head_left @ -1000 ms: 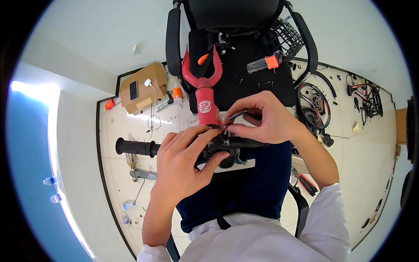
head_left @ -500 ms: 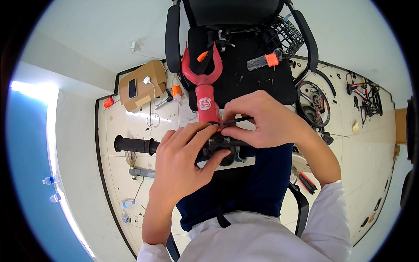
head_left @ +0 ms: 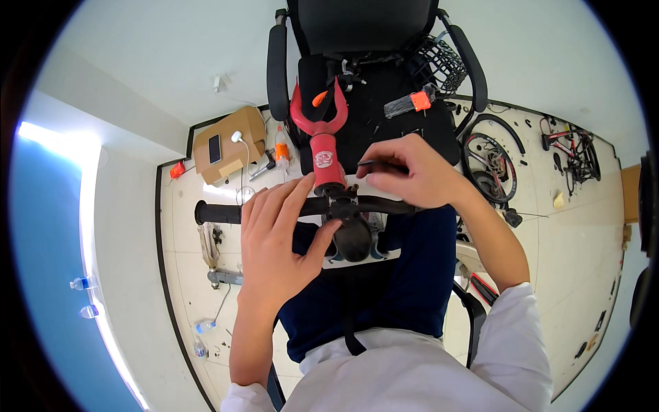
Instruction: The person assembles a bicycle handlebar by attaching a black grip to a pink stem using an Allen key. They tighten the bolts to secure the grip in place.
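Observation:
A black bicycle handlebar (head_left: 376, 204) lies across my lap, its stem clamp (head_left: 342, 206) in the middle. Beyond the clamp extends a pink-red fork (head_left: 324, 154), its two prongs pointing away from me onto the chair seat. My left hand (head_left: 278, 237) grips the bar left of the clamp, fingers over it and thumb on the near side. Above the bar's right half, my right hand (head_left: 415, 175) pinches a thin black rod-shaped tool (head_left: 377, 166), apart from the clamp. A small bolt (head_left: 353, 189) sticks up at the clamp. Below it is a rounded black part (head_left: 353, 240).
The black office chair (head_left: 367, 27) ahead bears a black basket (head_left: 439, 65) and an orange-and-grey packet (head_left: 408, 103). On the floor are a cardboard box (head_left: 240, 130) with a phone, an orange bottle (head_left: 281, 151), a wheel (head_left: 491, 161) and a red bicycle frame (head_left: 570, 147).
My right hand has lifted up and away from the clamp with the thin black tool, uncovering the clamp and bolt. My left hand's fingers have drawn back slightly left along the bar.

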Action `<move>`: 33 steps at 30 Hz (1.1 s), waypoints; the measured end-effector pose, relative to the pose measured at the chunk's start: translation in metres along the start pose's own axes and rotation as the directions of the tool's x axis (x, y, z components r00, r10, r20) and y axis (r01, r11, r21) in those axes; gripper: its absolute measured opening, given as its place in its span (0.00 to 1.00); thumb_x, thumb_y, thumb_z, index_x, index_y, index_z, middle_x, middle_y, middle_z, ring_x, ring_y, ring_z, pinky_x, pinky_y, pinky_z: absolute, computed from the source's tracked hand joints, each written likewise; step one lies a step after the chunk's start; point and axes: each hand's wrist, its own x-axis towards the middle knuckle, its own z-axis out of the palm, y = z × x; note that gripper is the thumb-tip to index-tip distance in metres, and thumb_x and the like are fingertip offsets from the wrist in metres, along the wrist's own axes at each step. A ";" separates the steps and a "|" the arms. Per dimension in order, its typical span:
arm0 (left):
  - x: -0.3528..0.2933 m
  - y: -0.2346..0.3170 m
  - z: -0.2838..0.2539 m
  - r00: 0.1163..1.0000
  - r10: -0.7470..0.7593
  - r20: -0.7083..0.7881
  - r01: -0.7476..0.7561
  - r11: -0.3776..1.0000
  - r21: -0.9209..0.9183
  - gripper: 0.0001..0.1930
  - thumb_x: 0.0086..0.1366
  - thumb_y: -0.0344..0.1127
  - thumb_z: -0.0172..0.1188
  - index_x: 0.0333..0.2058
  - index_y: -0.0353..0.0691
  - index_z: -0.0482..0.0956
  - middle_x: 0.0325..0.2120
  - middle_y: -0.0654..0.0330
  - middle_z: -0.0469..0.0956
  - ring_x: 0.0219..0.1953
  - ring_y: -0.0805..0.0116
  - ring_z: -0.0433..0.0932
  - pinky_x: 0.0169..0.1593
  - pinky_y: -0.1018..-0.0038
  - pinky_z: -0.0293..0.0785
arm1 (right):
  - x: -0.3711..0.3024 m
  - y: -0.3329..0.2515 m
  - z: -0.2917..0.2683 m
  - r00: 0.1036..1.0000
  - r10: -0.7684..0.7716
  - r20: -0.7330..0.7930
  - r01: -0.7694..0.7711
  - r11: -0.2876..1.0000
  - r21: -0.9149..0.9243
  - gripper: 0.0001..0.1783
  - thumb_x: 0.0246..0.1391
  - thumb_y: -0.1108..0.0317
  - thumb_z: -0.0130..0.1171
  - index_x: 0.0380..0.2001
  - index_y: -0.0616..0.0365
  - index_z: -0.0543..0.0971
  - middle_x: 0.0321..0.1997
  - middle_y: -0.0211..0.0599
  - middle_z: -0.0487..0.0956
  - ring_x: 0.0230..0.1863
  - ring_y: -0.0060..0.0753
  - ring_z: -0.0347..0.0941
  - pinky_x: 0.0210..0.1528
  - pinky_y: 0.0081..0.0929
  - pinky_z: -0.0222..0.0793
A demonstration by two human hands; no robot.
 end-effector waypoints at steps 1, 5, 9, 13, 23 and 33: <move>0.001 0.002 -0.002 1.000 0.011 -0.003 -0.011 1.000 0.003 0.27 0.54 0.39 0.73 0.53 0.38 0.79 0.45 0.56 0.80 0.47 0.54 0.76 0.54 0.63 0.68 | -0.002 0.002 -0.006 0.998 0.025 -0.064 -0.024 1.000 0.016 0.11 0.57 0.67 0.59 0.37 0.65 0.81 0.22 0.28 0.75 0.24 0.14 0.66 0.28 0.19 0.62; 0.021 0.011 -0.009 0.998 0.038 0.059 -0.036 0.999 -0.037 0.17 0.55 0.37 0.73 0.42 0.38 0.84 0.39 0.56 0.80 0.41 0.55 0.77 0.46 0.65 0.71 | -0.022 0.046 -0.057 0.914 0.063 -0.400 -0.094 0.994 -0.059 0.13 0.63 0.65 0.53 0.34 0.64 0.82 0.19 0.24 0.69 0.23 0.15 0.63 0.27 0.18 0.59; 0.059 0.021 0.002 0.965 0.012 0.261 0.005 0.998 -0.066 0.10 0.58 0.35 0.70 0.34 0.35 0.85 0.30 0.54 0.78 0.35 0.55 0.75 0.38 0.65 0.70 | -0.059 0.153 -0.106 0.760 0.313 -0.569 -0.388 0.922 -0.011 0.18 0.62 0.60 0.52 0.29 0.65 0.81 0.18 0.30 0.73 0.21 0.21 0.69 0.26 0.24 0.63; 0.071 0.023 0.010 0.926 -0.024 0.377 0.044 0.998 -0.043 0.09 0.59 0.34 0.69 0.29 0.32 0.85 0.24 0.53 0.77 0.30 0.56 0.75 0.35 0.66 0.70 | -0.087 0.227 -0.098 0.724 0.464 -0.510 -0.439 0.881 0.179 0.19 0.63 0.59 0.51 0.29 0.66 0.79 0.17 0.35 0.74 0.20 0.27 0.71 0.26 0.29 0.65; 0.078 0.021 0.006 0.870 -0.033 0.492 0.108 0.987 -0.123 0.07 0.52 0.22 0.67 0.32 0.33 0.86 0.30 0.54 0.81 0.32 0.59 0.80 0.37 0.70 0.75 | -0.045 0.153 -0.058 0.897 0.319 -0.307 -0.246 0.936 0.254 0.11 0.66 0.64 0.51 0.41 0.62 0.74 0.21 0.33 0.75 0.23 0.23 0.70 0.27 0.25 0.64; 0.067 -0.009 0.014 0.868 -0.018 0.496 0.248 0.881 -0.403 0.10 0.52 0.21 0.65 0.36 0.32 0.84 0.32 0.54 0.83 0.35 0.63 0.83 0.43 0.72 0.77 | 0.009 0.006 -0.015 0.969 -0.158 0.188 0.173 0.983 -0.065 0.11 0.66 0.67 0.51 0.38 0.63 0.78 0.24 0.43 0.79 0.24 0.42 0.74 0.31 0.32 0.68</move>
